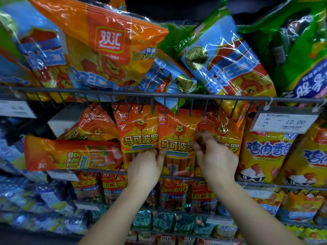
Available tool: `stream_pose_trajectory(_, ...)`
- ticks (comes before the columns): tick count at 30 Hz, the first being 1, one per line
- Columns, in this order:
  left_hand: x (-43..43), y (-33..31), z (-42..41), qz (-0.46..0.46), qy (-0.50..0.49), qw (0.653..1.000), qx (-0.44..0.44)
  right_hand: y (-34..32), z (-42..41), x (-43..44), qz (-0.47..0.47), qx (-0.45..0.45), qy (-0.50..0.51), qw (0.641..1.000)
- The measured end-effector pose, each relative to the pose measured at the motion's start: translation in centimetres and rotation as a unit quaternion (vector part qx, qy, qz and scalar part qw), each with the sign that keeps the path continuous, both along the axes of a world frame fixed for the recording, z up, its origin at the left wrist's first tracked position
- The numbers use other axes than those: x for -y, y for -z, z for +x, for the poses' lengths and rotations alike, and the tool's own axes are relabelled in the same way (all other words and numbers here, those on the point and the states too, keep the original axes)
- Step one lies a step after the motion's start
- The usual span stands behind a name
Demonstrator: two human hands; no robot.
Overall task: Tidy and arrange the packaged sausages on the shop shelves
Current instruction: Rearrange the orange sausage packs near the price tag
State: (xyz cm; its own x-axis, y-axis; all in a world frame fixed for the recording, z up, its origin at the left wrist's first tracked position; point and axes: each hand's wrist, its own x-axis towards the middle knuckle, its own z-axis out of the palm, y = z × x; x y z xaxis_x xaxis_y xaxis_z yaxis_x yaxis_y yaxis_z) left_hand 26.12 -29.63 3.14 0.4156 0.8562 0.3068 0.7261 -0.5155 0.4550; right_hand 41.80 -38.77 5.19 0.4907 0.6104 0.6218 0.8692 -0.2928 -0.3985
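Both hands grip an upright orange sausage pack at centre of the middle wire shelf: left hand pinching its left edge, right hand w/ fingers curled on its right edge. Price tag reads 12.00; a similar pack lies sideways at left.

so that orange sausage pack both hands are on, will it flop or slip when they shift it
Probably stiff lengthwise: the orange pack shows straight sausage sticks through its lower window. The glossy film glints, so it may slide against neighbouring packs. The left hand and right hand at its edges should steady it.
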Motion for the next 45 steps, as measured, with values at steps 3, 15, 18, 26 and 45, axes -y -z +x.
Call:
stream_pose_trajectory(3, 0.3, 0.6, -0.6, 0.015, 0.001, 0.999, 0.031, -0.2, 0.3, 0.2, -0.021, -0.016, -0.003, 1.0)
stream_pose_trajectory(15, 1.8, 0.3, -4.7, 0.056, -0.174, 0.978, 0.097, 2.1, 0.8, 1.9, 0.005, -0.016, -0.1, 0.995)
stream_pose_trajectory(18, 2.1, 0.7, -6.6, 0.035, -0.221, 0.971, 0.083, 3.1, -0.2, 2.3, 0.031, -0.021, -0.115, 0.993)
stream_pose_trajectory(26, -0.3, 1.8, -13.1, 0.019, -0.298, 0.946, 0.125, 3.4, -4.9, 1.3, 0.035, 0.002, -0.204, 0.978)
stream_pose_trajectory(45, -10.6, 0.7, -27.7, -0.027, -0.137, 0.926, 0.349, 0.5, -23.3, -11.9, -0.12, 0.042, -0.287, 0.95)
